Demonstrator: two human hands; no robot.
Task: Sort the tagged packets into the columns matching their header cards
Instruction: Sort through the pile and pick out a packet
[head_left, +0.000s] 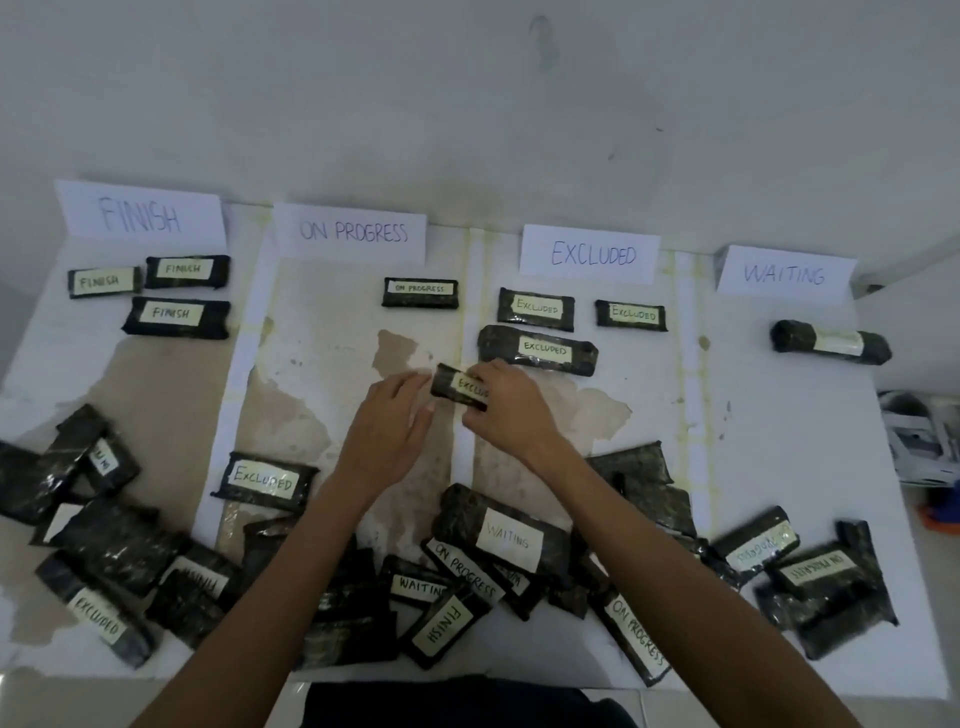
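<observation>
The right hand (511, 410) had it: fingers curled over the top of the held packet (457, 387), thumb tucked underneath, pinching its right end. The tag read EXCLU before the fingers covered the rest. The left hand (389, 431) lay loose alongside, fingers nearly straight and aimed at the packet's left end; touching or just short, I couldn't tell. The packet sat over the white strip (464, 452) between the ON PROGRESS and EXCLUDED columns, just below the lowest sorted Excluded packet.

Outward now, and the count! Four header cards stood along the far edge: the FINISH card (140, 215), the ON PROGRESS card (353, 232), the EXCLUDED card (592, 254) and the WAITING card (784, 274). Under FINISH lay three Finish packets (104, 281) (187, 270) (176, 317). Under ON PROGRESS there was one On Progress packet (420, 292), alone. Under EXCLUDED lay three Excluded packets (536, 309) (630, 313) (537, 349), two side by side and a longer one below. Under WAITING was one rolled packet (830, 342), its tag too blurred to read.

Along the near edge of the stained white table (779, 441) sprawled the unsorted pile (358, 597), overlapping too thickly for a sure total. The readable tags there were two Excluded, two Waiting, four On Progress and one clear Finish.
</observation>
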